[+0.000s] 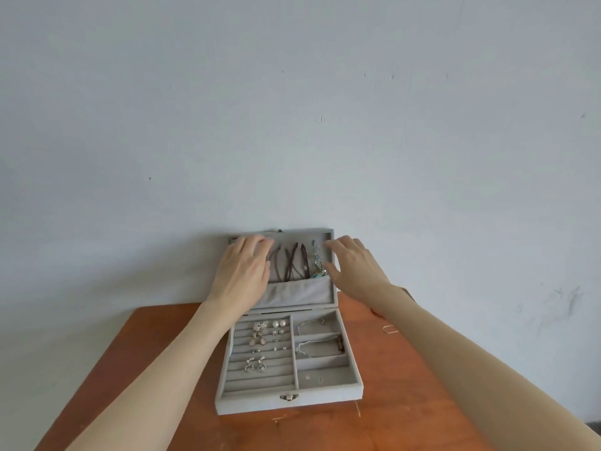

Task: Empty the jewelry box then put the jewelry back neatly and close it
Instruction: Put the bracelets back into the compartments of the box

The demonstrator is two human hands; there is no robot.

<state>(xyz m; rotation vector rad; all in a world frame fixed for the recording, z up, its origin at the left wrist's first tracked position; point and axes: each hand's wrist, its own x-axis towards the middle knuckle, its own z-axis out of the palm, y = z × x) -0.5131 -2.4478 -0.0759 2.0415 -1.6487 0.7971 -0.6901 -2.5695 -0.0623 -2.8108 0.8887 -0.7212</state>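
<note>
A grey velvet jewelry box stands open on the table, its lid upright against the wall. My left hand lies over the lid's left part, fingers straight. My right hand reaches to the lid's right edge, fingers relaxed beside a silver chain. Brown cords hang inside the lid above a fabric pocket. Several earrings sit in the ring rows on the left. Thin necklaces lie in the right compartments.
The box sits on a small red-brown wooden table pushed against a pale wall. A small thin metal piece lies on the table to the right of the box. A metal clasp is on the box front.
</note>
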